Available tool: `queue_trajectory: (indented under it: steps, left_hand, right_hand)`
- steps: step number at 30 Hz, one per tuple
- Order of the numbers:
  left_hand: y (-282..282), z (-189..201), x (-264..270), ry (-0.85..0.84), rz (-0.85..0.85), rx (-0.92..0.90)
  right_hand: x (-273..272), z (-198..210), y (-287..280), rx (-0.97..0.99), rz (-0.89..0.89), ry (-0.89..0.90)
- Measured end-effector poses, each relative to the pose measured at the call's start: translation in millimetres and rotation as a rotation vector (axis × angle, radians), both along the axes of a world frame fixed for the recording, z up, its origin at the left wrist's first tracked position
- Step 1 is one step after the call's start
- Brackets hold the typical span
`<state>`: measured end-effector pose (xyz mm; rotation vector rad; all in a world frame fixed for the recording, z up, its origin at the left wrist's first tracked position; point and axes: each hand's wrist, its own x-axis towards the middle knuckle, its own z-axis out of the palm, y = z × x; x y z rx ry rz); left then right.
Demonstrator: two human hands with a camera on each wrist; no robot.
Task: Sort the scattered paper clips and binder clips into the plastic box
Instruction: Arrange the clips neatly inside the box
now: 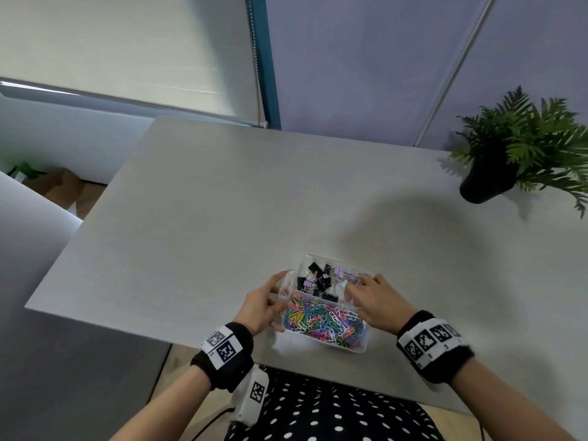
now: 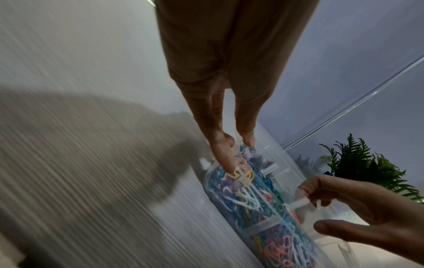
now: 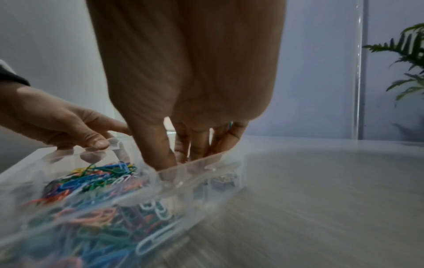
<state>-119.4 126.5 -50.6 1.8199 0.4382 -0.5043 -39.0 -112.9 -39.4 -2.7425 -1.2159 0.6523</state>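
Clear plastic box [image 1: 366, 339] on pale-grey bench [image 1: 222, 202]: left hand [image 1: 259, 308] w/ straight fingers touching its rim, right hand [image 1: 378, 303] dips among black & lilac binder clips [image 1: 318, 278], grip can't tell.

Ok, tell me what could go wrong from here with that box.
1. The paper clips are heaped close to the rim of the clear plastic box. A jolt could spill some into the binder clips or onto the table.
2. The box sits near the table's front edge. The left hand touches its rim and the right hand reaches into it, so a push might slide it off.
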Motion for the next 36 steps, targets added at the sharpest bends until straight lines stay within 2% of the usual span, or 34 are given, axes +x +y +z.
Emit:
queue_trajectory:
  steps: [4,9,14,18,20,25,28,31,36]
  left_hand:
    - [1,1,4,0.004,-0.002,-0.008]
    - [3,-1,6,0.004,-0.003,-0.009]
    - [4,-3,6,0.016,0.002,-0.018]
    - [6,-2,9,0.014,-0.006,-0.011]
    - [6,-1,9,0.013,-0.007,-0.009]
    - [5,0,8,0.009,-0.013,-0.001]
    - [4,1,8,0.007,-0.012,0.0]
    - [4,1,8,0.004,-0.006,-0.003]
    - [3,1,8,-0.003,-0.008,0.005]
  right_hand:
    - [-10,5,-3,0.203,0.068,-0.094]
    - [-32,-7,-6,0.11,0.164,-0.175]
    - [-33,-6,-11,0.163,0.12,-0.222]
    - [-27,-2,-15,0.312,-0.041,-0.113]
    - [-27,-2,-13,0.338,-0.063,-0.083]
    - [-37,-12,-1,0.307,0.022,-0.129]
    - [-47,-23,3,0.254,-0.024,-0.189]
    - [-53,-27,2,0.167,0.069,-0.206]
    - [-46,-14,-13,0.142,0.158,-0.147]
